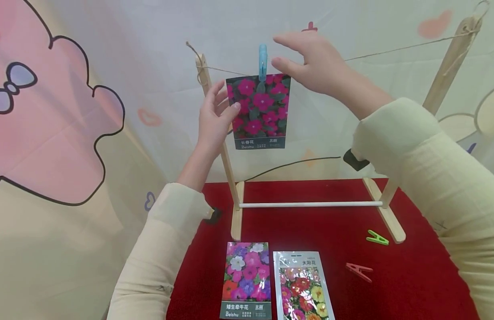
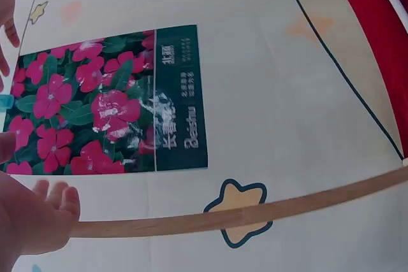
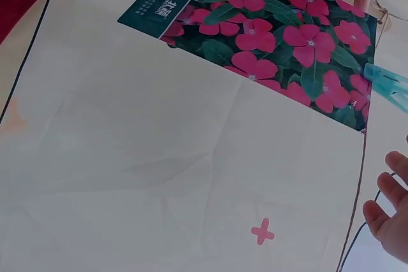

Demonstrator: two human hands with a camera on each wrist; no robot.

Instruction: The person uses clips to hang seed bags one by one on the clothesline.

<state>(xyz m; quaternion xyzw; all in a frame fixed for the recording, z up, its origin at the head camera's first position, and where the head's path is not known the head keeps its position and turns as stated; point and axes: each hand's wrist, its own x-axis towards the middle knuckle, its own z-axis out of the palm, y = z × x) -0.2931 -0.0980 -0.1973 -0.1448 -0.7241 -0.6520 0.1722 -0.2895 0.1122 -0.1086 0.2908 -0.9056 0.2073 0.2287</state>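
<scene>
A seed packet (image 1: 259,109) with pink flowers hangs upright from a thin string (image 1: 226,70). A light blue clothespin (image 1: 263,62) clips its top edge there. My left hand (image 1: 215,111) is at the packet's left edge, the thumb overlapping that edge in the head view and the fingers loosely bent beside it. To the right of the clothespin, my right hand (image 1: 316,62) is held with thumb and index finger spread apart, nothing between them. The right wrist view shows a gap between this hand (image 3: 392,208) and the clothespin (image 3: 389,86).
A wooden stand with a left post (image 1: 226,164), right post (image 1: 447,80) and white crossbar (image 1: 311,204) carries the string. On the red cloth (image 1: 311,231) lie a petunia-like packet (image 1: 247,275), another flower packet (image 1: 303,289), a green clothespin (image 1: 377,238) and a red clothespin (image 1: 359,271).
</scene>
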